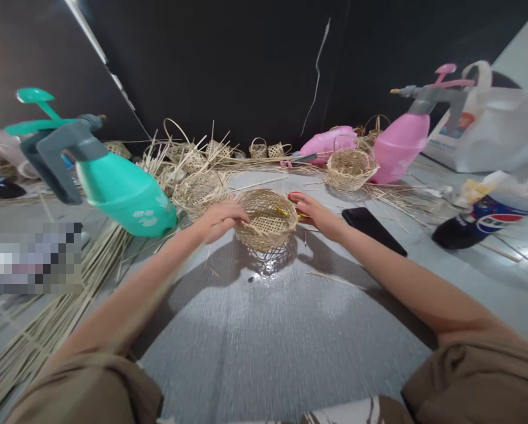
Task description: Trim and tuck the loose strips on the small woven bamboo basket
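Hands (268, 218) around small woven basket (267, 219)

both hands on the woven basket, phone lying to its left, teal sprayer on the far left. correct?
Not quite. The phone lies to the right of the basket, beyond the right hand, as the head view shows. The rest holds: the left hand and the right hand are both at the basket's rim, and the teal sprayer stands on the far left.
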A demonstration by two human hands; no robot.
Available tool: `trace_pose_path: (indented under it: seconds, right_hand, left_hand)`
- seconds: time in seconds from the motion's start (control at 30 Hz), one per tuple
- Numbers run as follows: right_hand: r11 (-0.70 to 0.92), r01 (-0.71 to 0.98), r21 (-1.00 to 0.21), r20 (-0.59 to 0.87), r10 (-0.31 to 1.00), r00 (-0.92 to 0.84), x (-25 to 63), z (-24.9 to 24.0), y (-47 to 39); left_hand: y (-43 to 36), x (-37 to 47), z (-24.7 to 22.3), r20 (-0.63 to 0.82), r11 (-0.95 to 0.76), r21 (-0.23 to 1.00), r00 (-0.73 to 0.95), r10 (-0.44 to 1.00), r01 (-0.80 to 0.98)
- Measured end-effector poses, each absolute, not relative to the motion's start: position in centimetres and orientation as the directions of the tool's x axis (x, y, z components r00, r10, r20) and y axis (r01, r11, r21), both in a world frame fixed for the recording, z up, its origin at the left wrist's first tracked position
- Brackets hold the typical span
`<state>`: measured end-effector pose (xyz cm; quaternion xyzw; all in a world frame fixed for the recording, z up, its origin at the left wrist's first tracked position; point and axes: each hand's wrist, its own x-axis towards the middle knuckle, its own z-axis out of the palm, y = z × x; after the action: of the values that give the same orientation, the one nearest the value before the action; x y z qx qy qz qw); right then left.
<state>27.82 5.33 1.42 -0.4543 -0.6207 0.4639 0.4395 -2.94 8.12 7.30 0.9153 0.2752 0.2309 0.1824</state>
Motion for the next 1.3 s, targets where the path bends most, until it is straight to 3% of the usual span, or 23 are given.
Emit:
trace_pose_path:
  seconds: [0.1, 0.2, 0.37, 0.6, 0.8, 1.0, 1.17, 1.3]
  right_hand:
    - [0.297, 0.348, -0.889, 0.212, 0.942, -0.261, 26.7, 1.6, 4.4]
    - [0.376, 0.471, -0.798, 0.261, 0.92, -0.293, 26.0, 2.1, 3.8]
    - [0.356, 0.517, -0.779, 0.169, 0.912, -0.373, 25.9, 3.2, 4.1]
    - [0.271, 0.762, -0.589, 0.079, 0.957, -0.279, 27.7, 3.7, 11.6]
    - [0.184, 0.916, -0.357, 0.062, 0.983, -0.173, 28.3, 3.3, 21.3]
    - [0.18, 0.967, -0.18, 0.204, 0.969, -0.142, 26.9, 2.3, 28.2]
    - [0.112, 0.987, -0.112, 0.158, 0.983, -0.094, 26.4, 1.2, 30.7]
    - [0.146, 0.987, -0.068, 0.118, 0.983, -0.137, 25.1, 0.2, 30.4]
  left_hand:
    - [7.3, -3.4, 6.5, 0.404, -0.847, 0.448, 0.78, 0.478, 0.287]
    - [7.3, -3.9, 5.8, 0.55, -0.873, 0.394, 0.686, 0.475, 0.289]
    - [8.0, -5.0, 4.2, 0.632, -0.91, 0.266, 0.655, 0.414, 0.318]
    - [7.2, -5.4, 2.1, 0.762, -0.92, 0.275, 0.521, 0.385, 0.278]
    - [7.7, -5.3, 0.5, 0.743, -0.856, 0.397, 0.431, 0.512, 0.331]
    - [7.1, -5.1, -0.2, 0.62, -0.774, 0.564, 0.472, 0.627, 0.287]
    - [6.8, -4.7, -0.2, 0.604, -0.752, 0.619, 0.475, 0.64, 0.227]
    - [6.9, -4.7, -0.3, 0.581, -0.731, 0.645, 0.478, 0.658, 0.221]
